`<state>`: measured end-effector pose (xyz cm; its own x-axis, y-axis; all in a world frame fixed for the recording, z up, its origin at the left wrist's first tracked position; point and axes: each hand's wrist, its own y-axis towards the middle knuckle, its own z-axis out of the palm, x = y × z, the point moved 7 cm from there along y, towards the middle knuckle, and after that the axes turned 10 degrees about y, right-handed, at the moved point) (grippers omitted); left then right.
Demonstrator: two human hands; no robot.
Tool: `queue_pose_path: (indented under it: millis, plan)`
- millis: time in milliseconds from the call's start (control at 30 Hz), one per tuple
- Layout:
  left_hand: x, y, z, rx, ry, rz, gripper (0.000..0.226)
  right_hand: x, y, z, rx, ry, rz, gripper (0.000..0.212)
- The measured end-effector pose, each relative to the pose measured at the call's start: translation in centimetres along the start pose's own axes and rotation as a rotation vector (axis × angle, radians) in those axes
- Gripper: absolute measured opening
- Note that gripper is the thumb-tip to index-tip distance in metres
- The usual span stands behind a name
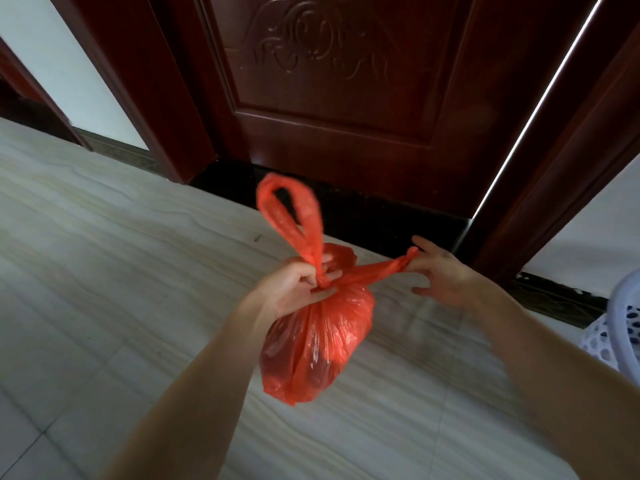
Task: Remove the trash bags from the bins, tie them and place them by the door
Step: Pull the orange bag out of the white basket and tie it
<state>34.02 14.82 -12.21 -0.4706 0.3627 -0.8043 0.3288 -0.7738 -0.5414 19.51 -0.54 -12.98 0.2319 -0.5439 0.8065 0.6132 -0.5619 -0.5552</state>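
Gripped in the left hand is the gathered neck of a red trash bag, the fingers closed tightly around the twisted plastic where the two handles meet. One handle is seen standing up from that fist as a tall, narrow loop, its film thin and slightly see-through. Below the fist the bag hangs as a full, rounded bundle, held in the air above the pale tiled floor; the plastic is glossy and creased, with dark shapes showing faintly through it, though the contents cannot be made out. The second handle is drawn out taut to the right as a twisted strand, and its end is pinched by the right hand between thumb and forefinger, while the remaining fingers are spread apart. A dark red wooden door with a carved panel is seen directly beyond the bag, a bright strip of light showing along its right edge. At the far right edge, part of a white perforated basket is visible on the floor.
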Motion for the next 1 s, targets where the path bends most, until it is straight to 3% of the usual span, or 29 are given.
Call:
queue_pose_path:
  millis: [200,267,333,400,467,600,833,1000]
  plan:
    - [0.1,0.8,-0.5,-0.128,0.095,0.005,0.053,2.2,-2.7,6.7,0.447,-0.262,-0.122,0.092]
    - [0.7,0.9,-0.3,-0.185,0.174,0.002,0.059,2.2,-2.9,8.7,0.511,-0.260,-0.170,0.085]
    - [1.0,0.7,0.1,-0.233,0.249,-0.003,0.057,2.8,-2.0,9.3,0.414,-0.155,-0.262,0.050]
    - [1.2,0.7,0.2,-0.273,0.297,-0.004,0.052,3.2,-1.0,8.8,0.214,-0.011,-0.301,0.015]
    - [1.0,0.8,-0.4,-0.350,0.483,0.034,0.050,2.3,0.0,8.1,0.111,0.137,-0.225,0.022]
    - [-0.6,0.0,-0.1,-0.492,1.193,0.244,0.036,0.2,0.0,7.2,0.055,0.129,-0.081,0.031]
    - [-1.2,-0.6,2.8,-0.596,1.593,0.302,0.046,0.3,0.7,5.8,-0.120,0.170,-0.093,0.036]
    - [-1.4,-0.8,4.5,-0.531,1.716,0.387,0.052,0.5,0.6,4.5,-0.205,0.284,-0.077,0.029]
